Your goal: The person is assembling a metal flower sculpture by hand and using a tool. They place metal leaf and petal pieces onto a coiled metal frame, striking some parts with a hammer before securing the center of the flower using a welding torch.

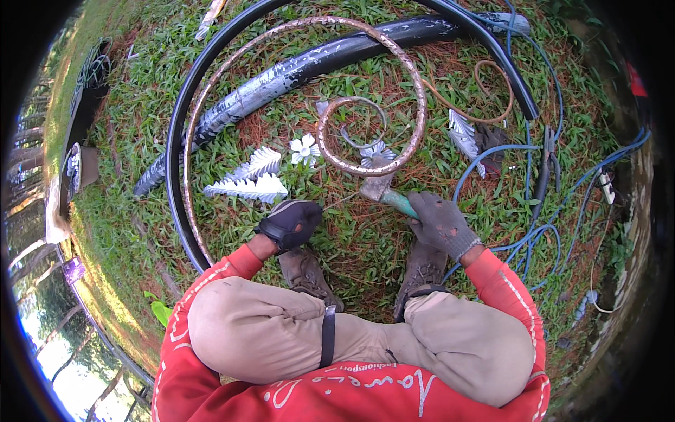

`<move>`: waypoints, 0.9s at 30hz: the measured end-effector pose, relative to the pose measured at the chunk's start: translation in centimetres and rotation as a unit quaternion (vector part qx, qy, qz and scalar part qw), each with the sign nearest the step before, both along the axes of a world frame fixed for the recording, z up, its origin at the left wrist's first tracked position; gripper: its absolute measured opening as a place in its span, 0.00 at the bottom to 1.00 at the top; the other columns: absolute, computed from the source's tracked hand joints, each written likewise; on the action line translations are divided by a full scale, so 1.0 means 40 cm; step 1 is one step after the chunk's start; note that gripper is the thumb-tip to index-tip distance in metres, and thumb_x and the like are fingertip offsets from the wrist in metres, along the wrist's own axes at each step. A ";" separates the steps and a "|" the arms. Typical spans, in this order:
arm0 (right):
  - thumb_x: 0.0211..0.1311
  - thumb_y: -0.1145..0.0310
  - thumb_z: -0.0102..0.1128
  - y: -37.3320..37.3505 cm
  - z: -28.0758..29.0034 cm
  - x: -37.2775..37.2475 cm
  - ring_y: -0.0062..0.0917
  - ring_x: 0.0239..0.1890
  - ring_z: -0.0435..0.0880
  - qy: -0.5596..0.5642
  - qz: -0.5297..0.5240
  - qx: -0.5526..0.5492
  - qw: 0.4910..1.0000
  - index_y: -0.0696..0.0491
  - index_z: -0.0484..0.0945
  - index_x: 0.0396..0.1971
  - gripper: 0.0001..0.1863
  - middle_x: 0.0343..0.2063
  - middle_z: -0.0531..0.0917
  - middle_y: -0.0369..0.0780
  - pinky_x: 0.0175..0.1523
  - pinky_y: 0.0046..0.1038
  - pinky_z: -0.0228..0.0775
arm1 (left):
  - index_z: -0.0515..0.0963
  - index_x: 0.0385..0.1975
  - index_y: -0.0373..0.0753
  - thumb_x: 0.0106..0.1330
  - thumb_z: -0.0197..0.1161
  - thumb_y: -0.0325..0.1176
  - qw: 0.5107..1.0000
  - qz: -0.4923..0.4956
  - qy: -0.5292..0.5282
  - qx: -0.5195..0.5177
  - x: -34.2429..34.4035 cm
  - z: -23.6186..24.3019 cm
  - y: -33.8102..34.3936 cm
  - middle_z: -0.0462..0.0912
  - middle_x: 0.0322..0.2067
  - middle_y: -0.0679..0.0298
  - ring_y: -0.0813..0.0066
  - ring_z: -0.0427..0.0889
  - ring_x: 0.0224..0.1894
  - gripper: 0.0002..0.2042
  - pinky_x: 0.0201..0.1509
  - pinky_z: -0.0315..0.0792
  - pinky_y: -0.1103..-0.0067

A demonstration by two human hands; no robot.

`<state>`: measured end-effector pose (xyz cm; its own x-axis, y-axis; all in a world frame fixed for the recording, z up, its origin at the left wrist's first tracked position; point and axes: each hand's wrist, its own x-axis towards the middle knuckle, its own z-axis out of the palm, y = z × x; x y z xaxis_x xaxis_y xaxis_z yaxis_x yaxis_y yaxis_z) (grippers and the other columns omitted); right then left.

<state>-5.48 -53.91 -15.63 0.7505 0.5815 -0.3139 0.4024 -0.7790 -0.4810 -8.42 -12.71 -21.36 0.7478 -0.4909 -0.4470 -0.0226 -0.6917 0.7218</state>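
I squat on grass over a rusty spiral metal scroll (365, 98). My right hand (441, 224), in a grey glove, grips the green handle of a hammer (385, 193) whose head rests by the scroll's inner curl. My left hand (290, 222), in a black glove, is closed on a thin rod (340, 201) that points toward the hammer head. Silver metal leaves (249, 179) and a white metal flower (304, 149) lie inside the scroll, just beyond my left hand.
A black hoop (176, 133) rings the scroll, with a long dark pipe (281, 77) across it. Blue cables (534, 211) trail at the right beside pliers (547, 165) and another metal leaf (464, 137). My boots (306, 271) stand under my hands.
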 end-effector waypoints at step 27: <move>0.63 0.61 0.79 0.022 0.062 0.040 0.51 0.39 0.92 0.090 0.072 -0.021 0.993 0.52 0.78 0.55 0.25 0.39 0.90 0.48 0.44 0.53 0.84 | 0.92 0.50 0.39 0.76 0.69 0.41 0.999 0.031 0.026 -0.007 -0.032 -0.016 -0.012 0.93 0.43 0.47 0.40 0.92 0.45 0.14 0.50 0.85 0.55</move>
